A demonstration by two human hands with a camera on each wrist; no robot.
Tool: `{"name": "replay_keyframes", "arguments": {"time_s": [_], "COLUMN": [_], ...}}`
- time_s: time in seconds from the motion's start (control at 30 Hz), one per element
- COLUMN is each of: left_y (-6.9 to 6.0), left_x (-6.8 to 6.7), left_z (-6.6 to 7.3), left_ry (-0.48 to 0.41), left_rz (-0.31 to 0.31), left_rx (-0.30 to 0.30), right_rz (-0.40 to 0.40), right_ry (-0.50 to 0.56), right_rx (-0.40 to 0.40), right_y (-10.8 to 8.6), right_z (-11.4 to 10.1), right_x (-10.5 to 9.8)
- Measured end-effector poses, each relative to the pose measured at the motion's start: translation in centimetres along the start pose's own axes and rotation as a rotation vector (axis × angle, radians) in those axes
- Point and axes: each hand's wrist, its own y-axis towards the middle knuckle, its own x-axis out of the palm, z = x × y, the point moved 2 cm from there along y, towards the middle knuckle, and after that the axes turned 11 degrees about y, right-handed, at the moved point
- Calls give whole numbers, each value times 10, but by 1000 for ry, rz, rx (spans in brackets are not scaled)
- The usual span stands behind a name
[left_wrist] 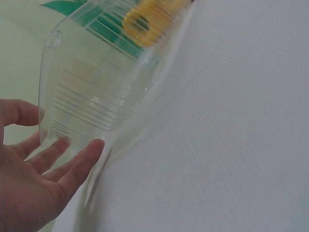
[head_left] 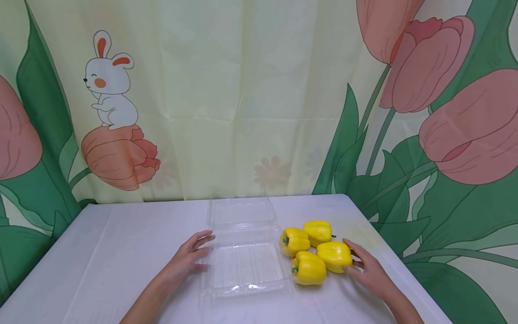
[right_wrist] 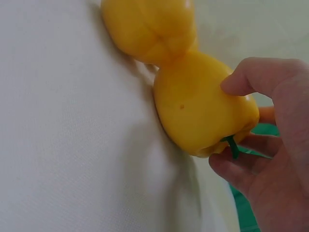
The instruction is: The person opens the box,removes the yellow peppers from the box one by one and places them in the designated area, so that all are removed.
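Note:
A clear plastic clamshell box point(head_left: 247, 265) lies with its lid point(head_left: 242, 211) folded back toward the curtain. My left hand point(head_left: 189, 253) is at the box's left edge, fingers spread and slightly bent; in the left wrist view the fingertips reach the clear wall point(left_wrist: 87, 96). Right of the box sits a group of yellow bell peppers. On the rightmost bell pepper point(head_left: 334, 257), my right hand point(head_left: 369, 271) has its thumb on one side and fingers round the stem end. The right wrist view shows that pepper's green stem point(right_wrist: 231, 146) among the fingers.
More yellow bell peppers, one at the back point(head_left: 317, 232), one at the left point(head_left: 295, 241) and one in front point(head_left: 309, 268), stand close to the held one. A white cloth point(head_left: 121, 261) covers the table. Behind it hangs a curtain point(head_left: 202, 112) printed with tulips and a rabbit.

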Motion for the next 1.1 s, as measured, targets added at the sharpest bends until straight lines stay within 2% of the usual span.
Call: {"name": "replay_keyframes", "arguments": {"time_s": [0.17,0.4,0.63,0.83,1.1], "left_y": [0,-1,-1,0,-14], "left_x": [-1,-2,-3,-5,-20], "left_z": [0,-1,-1,1,0], "left_ry": [1,-3,-15,16,79], "left_rz": [-10,11,-19,39,58], "left_rx": [5,-4,33,34,16], "right_rz": [-7,-15,-17,9,61], "right_ry": [3,-7,-25,-59,-89], "right_rx": [22,23,-6,-14,-35], "right_y": [0,-1,-1,1,5], "right_z": [0,0,-1,-10,-22], "right_x": [0,0,-2,-6,-8]}}
